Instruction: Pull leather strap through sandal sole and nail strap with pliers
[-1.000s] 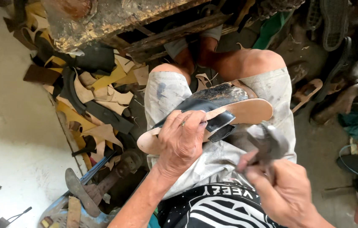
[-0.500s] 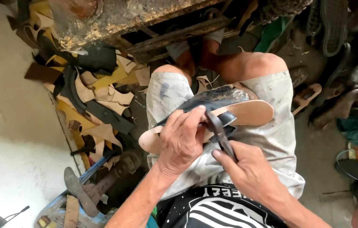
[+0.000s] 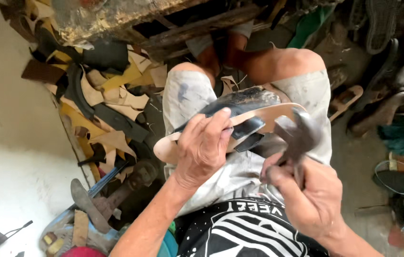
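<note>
Two hands work over the lap. The left hand (image 3: 203,148) grips a tan sandal sole (image 3: 259,121) with dark straps (image 3: 242,128), pinning it across the thighs. At 4 o'clock of it, the right hand (image 3: 309,195) is closed round a blurred hammer (image 3: 297,135), head raised just beside the sole. Leather scraps (image 3: 111,97) lie at 10 o'clock; an iron last (image 3: 116,192) at 8 o'clock.

Cobbler's workshop: leather scraps (image 3: 111,102), shoes (image 3: 378,26), iron last (image 3: 116,192).
</note>
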